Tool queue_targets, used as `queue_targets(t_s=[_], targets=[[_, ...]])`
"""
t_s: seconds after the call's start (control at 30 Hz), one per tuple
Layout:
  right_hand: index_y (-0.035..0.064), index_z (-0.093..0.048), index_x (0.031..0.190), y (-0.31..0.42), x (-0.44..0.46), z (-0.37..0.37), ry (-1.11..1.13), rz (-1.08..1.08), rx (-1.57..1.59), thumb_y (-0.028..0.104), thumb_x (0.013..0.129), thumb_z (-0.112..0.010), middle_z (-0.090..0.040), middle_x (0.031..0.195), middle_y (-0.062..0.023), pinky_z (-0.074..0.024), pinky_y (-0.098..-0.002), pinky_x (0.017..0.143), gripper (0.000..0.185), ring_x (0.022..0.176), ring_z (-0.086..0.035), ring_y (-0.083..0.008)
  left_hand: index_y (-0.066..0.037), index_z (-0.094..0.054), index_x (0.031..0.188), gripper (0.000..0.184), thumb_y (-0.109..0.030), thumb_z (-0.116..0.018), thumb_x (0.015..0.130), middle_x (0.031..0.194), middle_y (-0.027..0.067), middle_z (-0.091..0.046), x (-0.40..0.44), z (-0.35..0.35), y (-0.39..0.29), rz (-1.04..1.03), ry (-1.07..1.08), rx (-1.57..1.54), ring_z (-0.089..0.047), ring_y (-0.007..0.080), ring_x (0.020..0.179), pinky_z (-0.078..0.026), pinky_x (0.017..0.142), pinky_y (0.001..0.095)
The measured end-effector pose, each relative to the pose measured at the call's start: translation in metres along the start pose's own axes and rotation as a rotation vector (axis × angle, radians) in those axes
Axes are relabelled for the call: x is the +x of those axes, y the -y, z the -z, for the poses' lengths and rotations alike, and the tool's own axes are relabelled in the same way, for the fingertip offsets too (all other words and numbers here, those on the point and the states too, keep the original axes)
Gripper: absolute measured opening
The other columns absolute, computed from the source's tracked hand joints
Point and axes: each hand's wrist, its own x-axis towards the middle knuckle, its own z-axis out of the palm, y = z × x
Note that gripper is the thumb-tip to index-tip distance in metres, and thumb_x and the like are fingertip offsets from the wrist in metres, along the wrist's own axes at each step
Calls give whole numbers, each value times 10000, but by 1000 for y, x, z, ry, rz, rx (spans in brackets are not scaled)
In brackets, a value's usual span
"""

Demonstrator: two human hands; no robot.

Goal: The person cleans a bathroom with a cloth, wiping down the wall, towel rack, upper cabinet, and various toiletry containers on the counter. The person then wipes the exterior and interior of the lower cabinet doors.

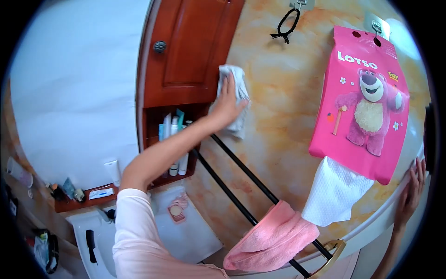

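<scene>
My left hand reaches up beside the wooden cabinet with its fingers laid over a pale grey-white cloth. The cloth is pressed against the cabinet's side, next to the marbled wall. At the far right, my right hand rests with fingers extended on the edge of a white frame, holding nothing.
A red-brown cabinet has open shelves of bottles below. Black rails carry a pink towel. A pink tissue pack hangs from a hook, white tissue protruding. The sink holds a black comb.
</scene>
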Motion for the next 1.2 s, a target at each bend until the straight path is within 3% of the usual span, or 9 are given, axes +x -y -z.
queue_targets(t_s=[0.33, 0.5, 0.6, 0.7, 0.73, 0.77, 0.87, 1.07, 1.2], targets=[[53, -563, 1306, 6, 4, 1, -52, -8, 118, 7, 916, -472, -502, 1434, -139, -263, -468, 1166, 403, 1408, -366, -338, -55, -83, 1552, 894, -158, -655, 873, 1567, 278, -160, -13, -9, -107, -320, 18, -42, -126, 440, 1464, -192, 1175, 443], [64, -565, 1305, 1, 4, -2, -58, 17, 140, 7, 929, -493, -513, 1426, -123, -293, -465, 1157, 387, 1398, -387, -324, -112, -486, 1375, 618, 12, -614, 783, 1468, 204, -407, -30, -26, -158, -600, -76, -68, -399, 413, 1346, -372, 1099, 453], [72, -562, 1313, -3, 1, -12, -88, 24, 209, 40, 958, -492, -503, 1436, -116, -294, -458, 1163, 363, 1400, -384, -308, -136, -520, 1358, 613, 41, -590, 775, 1456, 172, -425, -41, -15, -143, -553, 32, 90, -432, 373, 1327, -417, 1061, 425], [82, -566, 1309, 3, 4, -7, -97, 12, 231, 39, 955, -491, -503, 1436, -108, -289, -460, 1167, 364, 1401, -383, -299, -144, -482, 1396, 659, 63, -542, 774, 1276, 183, -576, -46, -8, -114, -418, -116, -106, -554, 377, 1177, -486, 956, 385], [86, -568, 1306, 4, 5, -6, -97, 13, 230, 39, 954, -491, -505, 1434, -105, -289, -462, 1168, 363, 1401, -383, -298, -110, -491, 1381, 609, 48, -545, 796, 1186, 173, -626, -46, 0, -108, 149, 62, -251, -626, 302, 1045, -494, 892, 349], [89, -571, 1302, 4, 6, -4, -99, 17, 228, 38, 952, -491, -506, 1433, -102, -288, -463, 1168, 362, 1401, -383, -296, -63, -504, 1350, 536, 32, -570, 826, 1150, 142, -632, -51, 4, -94, 141, -133, -505, -628, 211, 973, -493, 843, 329], [90, -576, 1289, 6, 6, 1, -113, -4, 309, 43, 961, -469, -511, 1427, -97, -287, -467, 1170, 349, 1399, -383, -296, -39, -495, 1317, 503, 20, -610, 831, 1182, 75, -608, -69, 37, -92, 195, -424, -1005, -605, 189, 1049, -479, 915, 319], [27, -539, 1322, 49, -37, 41, -289, -261, 894, 174, 1024, -376, -502, 1409, -178, -369, -449, 1110, 371, 1328, -463, -306, -44, -525, 1320, 480, -363, -549, 962, 1198, 125, -632, -173, 100, -140, 552, -174, -1608, -635, 275, 1062, -508, 951, 410], [1, -588, 1132, 189, -74, 107, -321, -104, 1365, 182, 883, -538, -573, 1243, -228, -501, -430, 939, 312, 1074, -605, -364, -48, -493, 1379, 589, -470, -521, 969, 1302, 153, -595, -236, 107, -187, 709, -146, -1640, -613, 297, 1137, -481, 1002, 433]])
